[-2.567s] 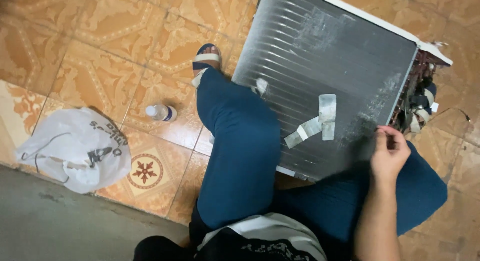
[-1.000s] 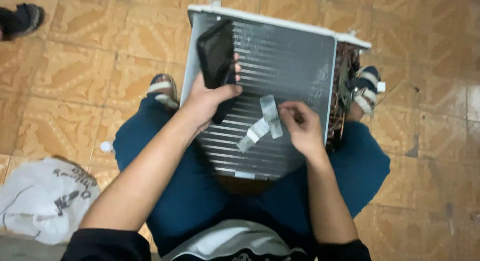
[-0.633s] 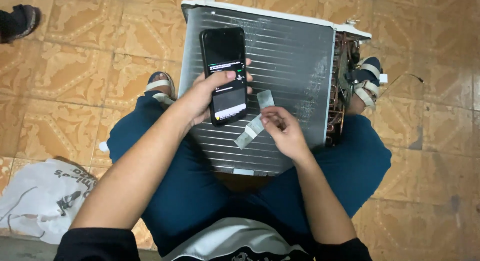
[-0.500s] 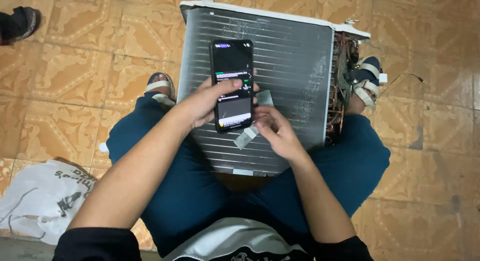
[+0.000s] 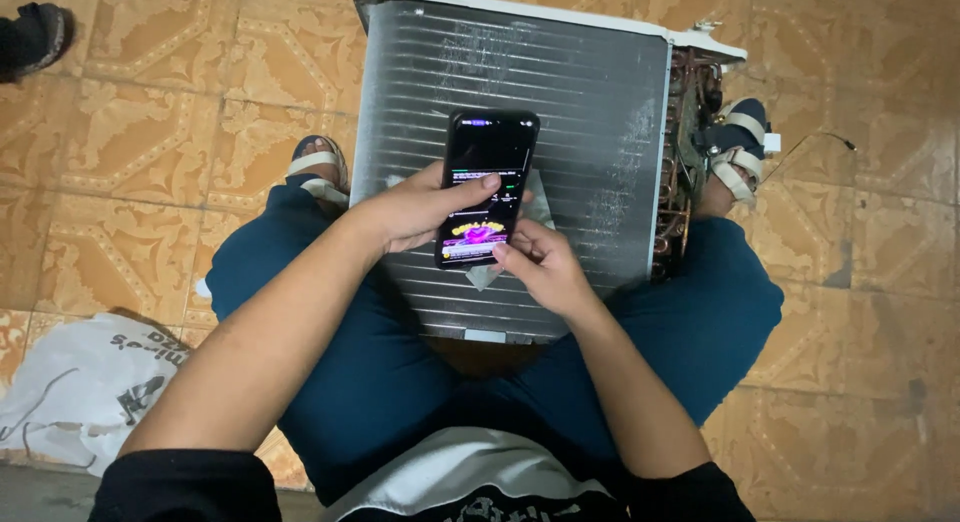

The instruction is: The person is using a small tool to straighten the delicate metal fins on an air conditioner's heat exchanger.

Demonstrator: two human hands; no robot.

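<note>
the black smartphone (image 5: 485, 187) now sits in both hands over the grey finned coil panel (image 5: 590, 102), the left hand (image 5: 415, 210) grasping it and the right hand (image 5: 540, 267) holding its lower end, tape strip let go.

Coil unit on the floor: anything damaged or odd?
Yes. The finned coil shows scuffed, whitish patches on its fins toward the right side, and a strip of tape is stuck across its face. Both hands, left hand and right hand, hold a phone over it.

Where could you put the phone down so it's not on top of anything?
Bare tiled floor lies left of the finned coil unit, between the sandalled foot and the top edge. More bare tiles lie right of the unit. It is crowded between the knees, where both hands, left and right, hold the phone, and by the white bag.
</note>
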